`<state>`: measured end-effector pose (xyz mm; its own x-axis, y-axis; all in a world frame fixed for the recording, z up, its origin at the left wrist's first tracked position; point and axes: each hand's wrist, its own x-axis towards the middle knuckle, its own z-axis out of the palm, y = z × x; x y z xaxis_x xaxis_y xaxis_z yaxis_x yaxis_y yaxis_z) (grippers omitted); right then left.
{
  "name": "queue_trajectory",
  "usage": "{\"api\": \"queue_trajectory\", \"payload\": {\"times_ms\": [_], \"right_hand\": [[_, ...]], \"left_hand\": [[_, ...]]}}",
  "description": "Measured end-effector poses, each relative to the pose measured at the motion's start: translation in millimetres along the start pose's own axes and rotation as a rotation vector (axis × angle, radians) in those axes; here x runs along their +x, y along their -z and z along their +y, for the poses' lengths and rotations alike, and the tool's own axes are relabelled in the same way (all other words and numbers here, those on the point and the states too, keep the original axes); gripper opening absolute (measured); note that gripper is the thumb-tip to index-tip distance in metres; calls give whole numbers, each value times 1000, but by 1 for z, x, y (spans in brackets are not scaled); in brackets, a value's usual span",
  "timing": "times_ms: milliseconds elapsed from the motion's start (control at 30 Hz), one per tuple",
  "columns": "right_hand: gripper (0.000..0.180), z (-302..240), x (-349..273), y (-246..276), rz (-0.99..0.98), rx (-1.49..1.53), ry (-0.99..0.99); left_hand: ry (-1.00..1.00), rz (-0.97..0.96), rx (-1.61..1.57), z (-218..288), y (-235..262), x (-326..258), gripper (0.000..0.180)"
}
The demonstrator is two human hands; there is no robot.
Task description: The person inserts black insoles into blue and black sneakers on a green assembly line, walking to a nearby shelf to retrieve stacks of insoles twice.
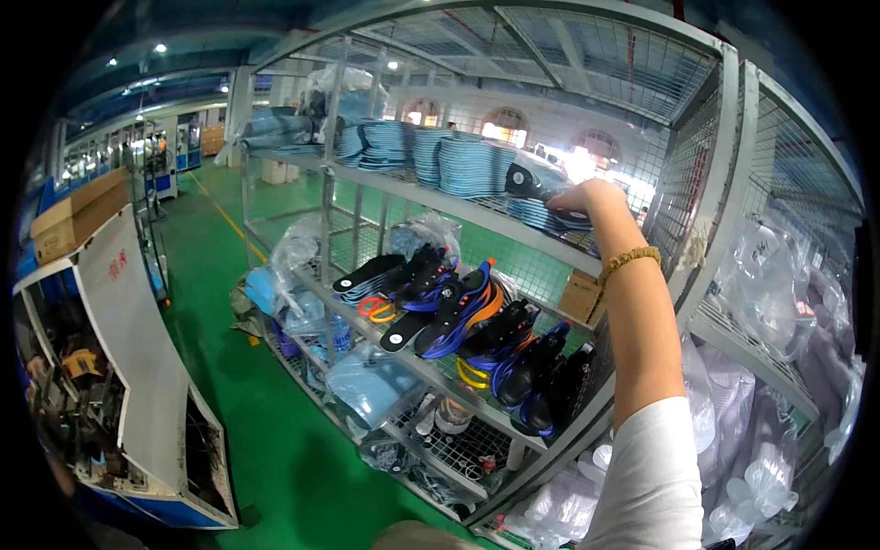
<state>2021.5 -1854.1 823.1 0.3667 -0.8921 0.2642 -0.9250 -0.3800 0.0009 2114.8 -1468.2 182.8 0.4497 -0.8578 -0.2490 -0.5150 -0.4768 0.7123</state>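
My right hand [589, 196] reaches up to the upper shelf at the right, a beaded bracelet [631, 261] round its wrist. Its fingers curl over a black insole [574, 216] with a small white mark; the grip is partly hidden by the hand. Just left of it, another dark insole [524, 181] rests on the blue ones. Stacks of light blue insoles [475, 167] line the same shelf further left. My left hand is out of view.
On the shelf below stand several black sneakers [456, 312] with blue and orange soles, beside loose insoles [408, 331] and yellow rings [472, 373]. A metal frame [724, 156] rises at the right, near bagged goods [761, 284]. Left, a white machine cabinet [151, 339] stands on the green floor.
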Motion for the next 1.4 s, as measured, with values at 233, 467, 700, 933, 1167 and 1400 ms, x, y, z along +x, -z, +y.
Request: {"api": "queue_trajectory", "payload": {"times_ms": [233,467,700,933,1167,1400], "right_hand": [[61,6,39,3,-158,-67,-74],[63,-16,-15,24,-423,-179,-158],[72,-2,-16,13,-311,-199,-188],[38,45,0,-3,106,622,-165],[28,96,-10,15,312,1021,-231],[44,82,-5,16,14,18,-269]], "left_hand": [[78,3,-127,-25,23,61,10],[-357,158,-879,17,115,110,10],[-1465,547,-313,370,362,130,20],[-1230,388,9,536,372,229,38],[-1082,42,7,576,351,211,54],[-891,231,319,593,337,181,74]]}}
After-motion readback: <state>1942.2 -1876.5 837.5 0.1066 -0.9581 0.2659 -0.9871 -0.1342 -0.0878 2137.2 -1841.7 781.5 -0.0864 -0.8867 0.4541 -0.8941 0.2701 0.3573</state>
